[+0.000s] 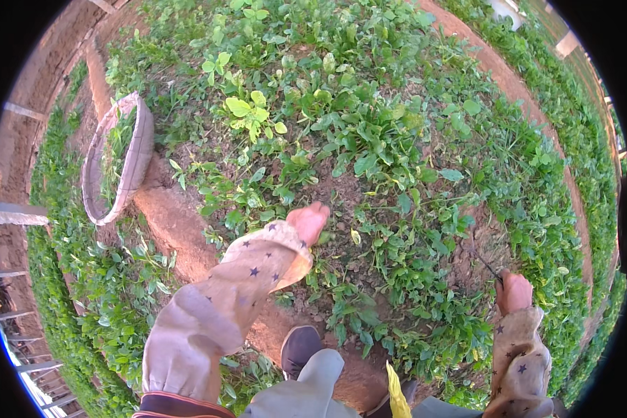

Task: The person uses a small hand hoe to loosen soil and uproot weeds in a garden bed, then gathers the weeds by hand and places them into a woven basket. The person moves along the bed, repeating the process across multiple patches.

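Note:
My left hand [308, 223] reaches down over bare soil [339, 190] between leafy plants. Its fingers look curled, but the frame does not settle whether anything is in them. A blurred green leaf [325, 237] shows just below the wrist. On the right, my right hand [515, 292] grips a thin dark metal hand tool [485, 262], its shaft slanting up and left toward a bare patch of soil. Leaves and soil make the tool's far end hard to make out. Low green leafy plants [366, 141] spread in front of both hands.
A shallow woven basket [143, 141] with cut greens [117, 151] leans tilted at the left. A dirt furrow [180, 224] runs beside the bed, and another path [522, 94] curves along the right. My dark shoe [300, 349] rests near the bed. Pale posts [15, 213] line the left.

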A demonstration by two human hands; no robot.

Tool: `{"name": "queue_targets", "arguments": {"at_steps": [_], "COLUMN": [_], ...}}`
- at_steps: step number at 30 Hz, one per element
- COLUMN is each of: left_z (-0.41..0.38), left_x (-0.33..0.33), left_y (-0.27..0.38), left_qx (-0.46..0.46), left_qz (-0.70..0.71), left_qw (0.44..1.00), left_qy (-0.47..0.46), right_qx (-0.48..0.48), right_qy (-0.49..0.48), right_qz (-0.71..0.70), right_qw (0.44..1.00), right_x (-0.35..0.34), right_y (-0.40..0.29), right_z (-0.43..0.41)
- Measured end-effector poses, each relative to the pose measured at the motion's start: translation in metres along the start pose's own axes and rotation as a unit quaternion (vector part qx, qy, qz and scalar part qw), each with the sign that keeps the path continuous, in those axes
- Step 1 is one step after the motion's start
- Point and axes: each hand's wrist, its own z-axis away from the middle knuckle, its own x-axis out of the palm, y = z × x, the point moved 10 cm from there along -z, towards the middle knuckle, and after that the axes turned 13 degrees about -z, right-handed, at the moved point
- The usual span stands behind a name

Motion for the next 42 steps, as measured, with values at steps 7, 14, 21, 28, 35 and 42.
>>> {"name": "queue_targets", "arguments": {"at_steps": [7,14,21,28,35,42], "left_z": [-0.052,-0.063,-0.086,-0.109,-0.061,-0.037], "left_x": [-0.017,0.012,-0.024,-0.022,0.023,0.02], "left_y": [0.01,-0.003,-0.019,-0.029,0.034,0.033], "left_qx": [-0.041,-0.034,-0.125,-0.152,0.048,0.065], "left_qz": [-0.241,-0.171,-0.126,-0.117,-0.253,-0.17], "left_qw": [0.97,0.984,0.98,0.979,0.965,0.981], "left_qy": [0.02,-0.028,0.087,0.062,0.041,0.061], "right_qx": [-0.009,0.0,0.01,-0.014,-0.004,-0.007], "right_qy": [0.001,-0.009,-0.007,0.0,-0.004,0.0], "right_qz": [0.012,0.019,0.004,-0.005,0.001,-0.001], "right_qw": [1.0,1.0,1.0,1.0,1.0,1.0], "right_x": [0.0,0.005,0.002,0.005,0.005,0.001], "right_y": [0.001,0.003,0.003,0.007,0.009,0.002], "right_z": [-0.001,0.0,0.002,-0.002,0.001,0.001]}}
